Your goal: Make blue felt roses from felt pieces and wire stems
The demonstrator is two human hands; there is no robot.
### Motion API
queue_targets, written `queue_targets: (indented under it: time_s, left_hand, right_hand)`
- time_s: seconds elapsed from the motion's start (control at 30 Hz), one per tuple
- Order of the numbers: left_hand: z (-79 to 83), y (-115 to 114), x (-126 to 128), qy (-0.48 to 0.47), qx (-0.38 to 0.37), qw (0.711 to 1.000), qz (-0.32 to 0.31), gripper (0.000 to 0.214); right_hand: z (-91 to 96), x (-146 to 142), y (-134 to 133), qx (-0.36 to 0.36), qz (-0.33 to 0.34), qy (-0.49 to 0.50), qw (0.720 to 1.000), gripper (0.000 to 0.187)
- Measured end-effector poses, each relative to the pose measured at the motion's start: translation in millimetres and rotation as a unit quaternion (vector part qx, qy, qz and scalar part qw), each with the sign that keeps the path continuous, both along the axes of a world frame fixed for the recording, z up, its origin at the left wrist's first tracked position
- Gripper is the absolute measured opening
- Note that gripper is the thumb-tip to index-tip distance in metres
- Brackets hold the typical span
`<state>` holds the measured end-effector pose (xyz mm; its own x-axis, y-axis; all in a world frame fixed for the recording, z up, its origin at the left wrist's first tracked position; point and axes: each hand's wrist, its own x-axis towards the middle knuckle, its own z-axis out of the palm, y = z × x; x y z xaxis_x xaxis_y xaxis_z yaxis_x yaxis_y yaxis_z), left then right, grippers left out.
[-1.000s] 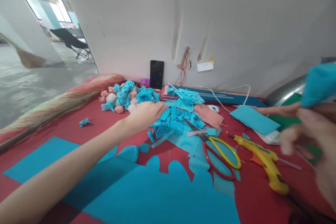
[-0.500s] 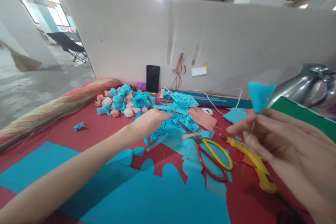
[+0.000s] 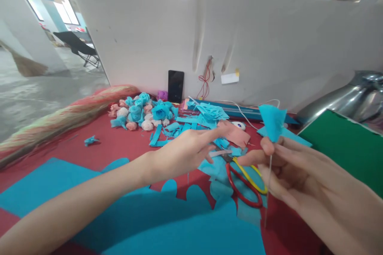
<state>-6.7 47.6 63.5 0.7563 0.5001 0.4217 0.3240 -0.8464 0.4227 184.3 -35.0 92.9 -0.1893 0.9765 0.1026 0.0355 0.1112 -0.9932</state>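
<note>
My right hand (image 3: pixel 305 171) pinches a blue crepe-paper flower (image 3: pixel 273 121) at its base, where a thin wire stem (image 3: pixel 268 195) hangs down. My left hand (image 3: pixel 188 149) is over the middle of the table, fingers stretched to the right and nothing visible in them. Its fingertips are nearest the pink paper pieces (image 3: pixel 239 135) and the pile of cut blue paper (image 3: pixel 211 113). Scissors (image 3: pixel 243 191) with one red and one yellow handle lie between my hands, their blades partly hidden. Large blue paper sheets (image 3: pixel 179 227), one with a scalloped edge, spread in front.
Blue, pink and white paper flowers (image 3: pixel 140 111) are heaped at the back left. A phone (image 3: pixel 176 86) leans on the white panel (image 3: pixel 143 40). A metal jug (image 3: pixel 338 95) and a green board (image 3: pixel 344 143) stand at the right. A rope-like bundle (image 3: pixel 68 115) edges the left side.
My left hand has moved right and nearer, away from the blue paper pile. My right hand has shifted left with the paper flower, and the yellow glue gun is now hidden behind it.
</note>
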Motion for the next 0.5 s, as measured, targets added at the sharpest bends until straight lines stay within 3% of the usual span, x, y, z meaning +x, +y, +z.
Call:
queue_targets:
  time_s: [0.07,0.1,0.27,0.37,0.43,0.5]
  left_hand:
    - [7.0,-6.4,-2.6,-0.054,-0.044,0.997,-0.014,0.064]
    - [10.3,-9.9,-3.1,-0.091,-0.037,0.995,-0.032,0.063]
    - [20.1,-23.6,1.0,-0.235,0.036,0.969,-0.072,0.014]
    - [24.2,-23.6,0.8,-0.284,-0.071,0.956,-0.001,0.006]
    - [26.8,-18.7,-3.0,-0.297,-0.161,0.938,0.081,0.021]
    - [27.6,-10.7,-8.0,-0.285,-0.197,0.931,0.118,0.049]
  right_hand:
    - [-2.3,-3.0,0.6,-0.013,0.004,0.028,1.0,0.02]
    - [-3.6,-4.9,1.0,-0.017,-0.001,0.039,0.999,0.018]
    - [-10.4,-13.3,3.2,-0.065,0.015,0.045,0.997,0.025]
    - [-12.6,-13.9,3.3,-0.027,0.019,0.021,0.999,0.019]
    - [-12.7,-13.9,2.5,0.032,-0.019,-0.031,0.999,0.014]
    - [-11.7,-15.4,1.7,0.119,-0.072,-0.125,0.982,0.013]
